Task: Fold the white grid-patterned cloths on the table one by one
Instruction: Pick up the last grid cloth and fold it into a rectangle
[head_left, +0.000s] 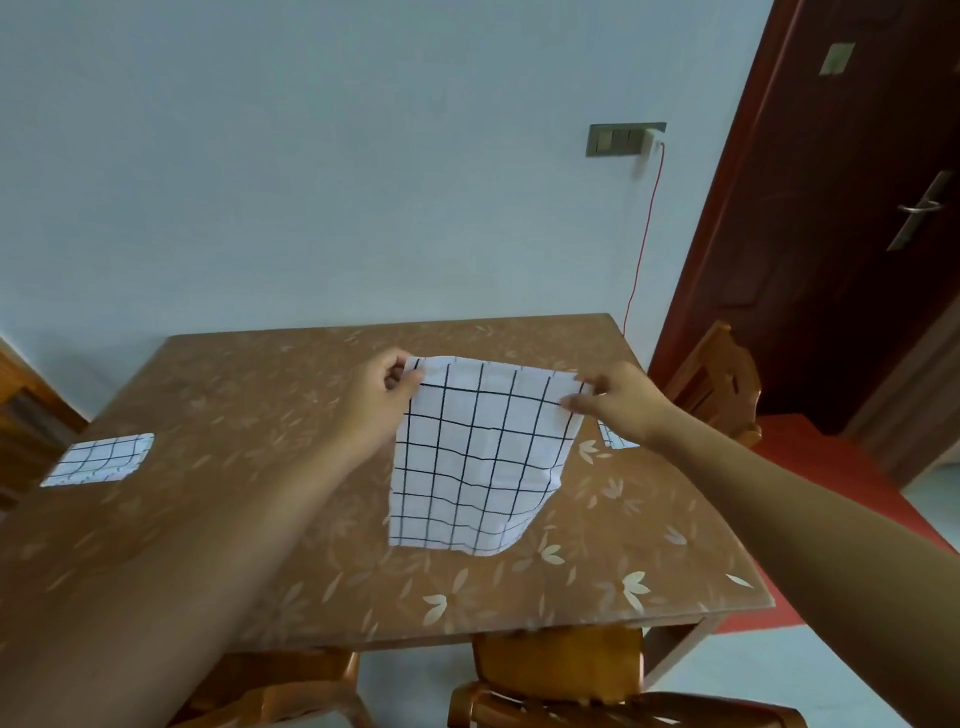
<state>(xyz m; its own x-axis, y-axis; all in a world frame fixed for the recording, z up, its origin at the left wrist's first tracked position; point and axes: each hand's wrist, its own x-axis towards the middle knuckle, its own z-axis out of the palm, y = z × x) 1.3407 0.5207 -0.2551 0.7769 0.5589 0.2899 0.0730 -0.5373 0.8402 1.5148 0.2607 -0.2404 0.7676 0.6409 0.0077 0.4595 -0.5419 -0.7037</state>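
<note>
A white cloth with a black grid (478, 457) hangs over the middle of the brown table (270, 395), its lower edge near the tabletop. My left hand (382, 392) pinches its upper left corner. My right hand (618, 400) pinches the upper right corner. A folded grid cloth (101, 458) lies flat at the table's left side. Part of another grid cloth (615, 439) shows on the table at the right, mostly hidden behind my right wrist.
The table stands against a pale blue wall. Wooden chairs stand at the near edge (561, 670) and at the right side (722, 379). A dark red door (841, 218) is at the right, with a red cable (644, 234) hanging from a wall socket.
</note>
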